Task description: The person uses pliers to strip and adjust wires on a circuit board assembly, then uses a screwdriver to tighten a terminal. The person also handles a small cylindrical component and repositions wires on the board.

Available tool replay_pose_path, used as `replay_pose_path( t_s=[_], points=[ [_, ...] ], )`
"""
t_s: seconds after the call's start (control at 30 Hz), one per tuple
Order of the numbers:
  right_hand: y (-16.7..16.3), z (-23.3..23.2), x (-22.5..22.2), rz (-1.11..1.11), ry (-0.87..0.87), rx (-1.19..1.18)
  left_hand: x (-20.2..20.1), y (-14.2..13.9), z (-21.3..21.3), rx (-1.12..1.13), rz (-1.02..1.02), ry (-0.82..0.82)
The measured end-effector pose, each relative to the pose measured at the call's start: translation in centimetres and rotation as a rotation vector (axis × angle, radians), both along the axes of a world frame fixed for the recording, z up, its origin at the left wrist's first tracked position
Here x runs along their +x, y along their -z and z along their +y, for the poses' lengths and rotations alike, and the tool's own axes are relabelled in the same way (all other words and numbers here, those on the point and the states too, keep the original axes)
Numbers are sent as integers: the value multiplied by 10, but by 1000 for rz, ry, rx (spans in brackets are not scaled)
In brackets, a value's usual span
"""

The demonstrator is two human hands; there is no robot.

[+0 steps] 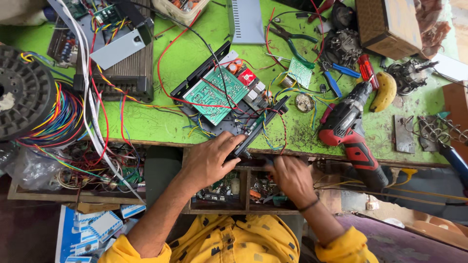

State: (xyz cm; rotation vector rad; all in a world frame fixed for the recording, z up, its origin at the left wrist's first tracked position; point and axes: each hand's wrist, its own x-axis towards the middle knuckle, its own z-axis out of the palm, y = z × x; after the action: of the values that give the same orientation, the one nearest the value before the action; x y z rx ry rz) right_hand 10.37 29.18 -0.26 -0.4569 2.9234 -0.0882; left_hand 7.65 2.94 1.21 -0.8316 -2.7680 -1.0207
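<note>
While left hand (210, 160) grips chassis (253, 130), right hand (291, 178) below

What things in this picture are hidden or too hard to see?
All in the head view:
- Right hand: its fingertips curl under, so whatever they grip is hidden.
- Left hand covers the near edge of the black chassis.
- Drawer parts: too small and shadowed to tell.
- Wire spool: cut off by the left edge.
</note>
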Motion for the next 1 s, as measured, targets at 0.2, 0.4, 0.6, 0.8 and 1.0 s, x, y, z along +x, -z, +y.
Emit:
replay_pose_path(
  t_s=[0.2, 0.4, 0.6, 0.8, 1.0],
  points=[
    [26, 70, 86, 386, -103, -721, 2, -1, 2, -12, -41, -19],
    [66, 74, 188, -749, 441, -1192, 2, 0, 0, -10, -71, -16],
    [77, 59, 211, -995, 656, -1306, 6, 0, -3, 9, -58, -21],
    [67, 47, 198, -989, 677, -1351, 8, 2, -2, -5, -91, -32],
    [47, 29, 155, -855, 661, -1464, 11, 1, -2, 32, -43, -33]
  ],
)
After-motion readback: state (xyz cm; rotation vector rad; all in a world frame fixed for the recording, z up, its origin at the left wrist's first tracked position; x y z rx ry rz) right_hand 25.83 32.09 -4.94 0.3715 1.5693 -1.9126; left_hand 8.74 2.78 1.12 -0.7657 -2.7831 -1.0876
